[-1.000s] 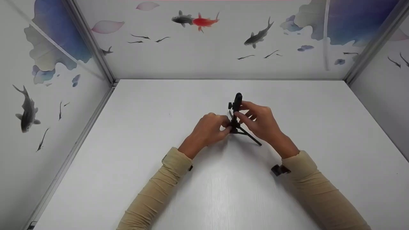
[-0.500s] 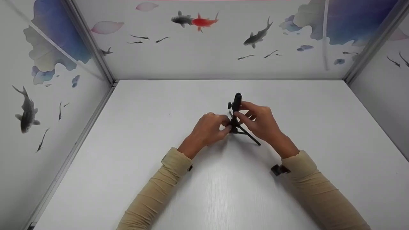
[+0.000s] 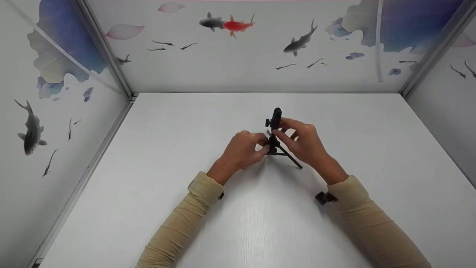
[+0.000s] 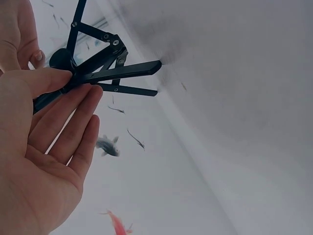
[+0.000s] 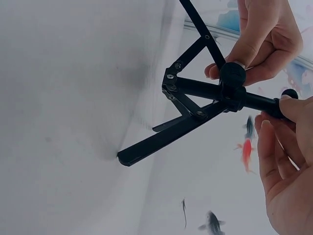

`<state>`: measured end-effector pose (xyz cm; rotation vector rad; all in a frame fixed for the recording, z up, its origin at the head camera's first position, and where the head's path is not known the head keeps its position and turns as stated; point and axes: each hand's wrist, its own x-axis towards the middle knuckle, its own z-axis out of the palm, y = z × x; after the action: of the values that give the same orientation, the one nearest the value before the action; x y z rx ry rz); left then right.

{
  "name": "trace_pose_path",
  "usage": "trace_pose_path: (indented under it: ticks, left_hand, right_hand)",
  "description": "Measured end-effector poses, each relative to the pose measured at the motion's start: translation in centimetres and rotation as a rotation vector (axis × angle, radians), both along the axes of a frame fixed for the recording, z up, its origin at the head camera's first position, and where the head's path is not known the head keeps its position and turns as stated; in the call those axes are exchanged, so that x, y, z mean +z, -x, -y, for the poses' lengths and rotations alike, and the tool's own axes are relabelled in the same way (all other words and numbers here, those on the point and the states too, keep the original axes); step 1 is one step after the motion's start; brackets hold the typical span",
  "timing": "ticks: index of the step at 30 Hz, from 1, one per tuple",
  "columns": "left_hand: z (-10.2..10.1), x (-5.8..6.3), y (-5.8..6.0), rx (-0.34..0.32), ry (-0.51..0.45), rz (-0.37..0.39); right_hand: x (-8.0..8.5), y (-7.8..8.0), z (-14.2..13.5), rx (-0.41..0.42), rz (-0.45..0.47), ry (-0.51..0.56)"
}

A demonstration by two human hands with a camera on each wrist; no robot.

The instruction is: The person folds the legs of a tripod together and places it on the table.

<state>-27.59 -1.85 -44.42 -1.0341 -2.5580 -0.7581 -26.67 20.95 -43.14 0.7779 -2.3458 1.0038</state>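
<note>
A small black tripod (image 3: 276, 121) stands between the hands in the head view, its legs spread. My left hand (image 3: 243, 150) pinches it at the collar where the legs join, thumb and fingers by the round black knob (image 5: 232, 74). Higher up, my right hand (image 3: 305, 139) holds the centre column between thumb and fingers. One leg (image 4: 127, 71) reaches down to the table in the left wrist view, and hinged braces (image 5: 188, 54) link the legs to the column in the right wrist view. A smaller knob (image 3: 267, 122) sticks out near the top. Fingers hide part of the collar.
The white tabletop (image 3: 238, 223) runs back to a white wall (image 3: 238, 70) printed with fish and lotus leaves. Similar panels rise at left and right, joined by metal posts (image 3: 111, 48). A dark wrist device (image 3: 325, 198) hangs below the right sleeve.
The tip of the tripod's near leg has shifted slightly to the left. Both hands keep their grip in almost the same place.
</note>
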Motion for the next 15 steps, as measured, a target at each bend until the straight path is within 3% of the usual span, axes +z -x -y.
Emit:
trace_pose_path:
  ticks: [15]
  left_hand:
    - [0.0, 0.07, -0.09, 0.003, -0.008, -0.019]
  right_hand:
    - [-0.15, 0.11, -0.03, 0.029, -0.015, 0.031]
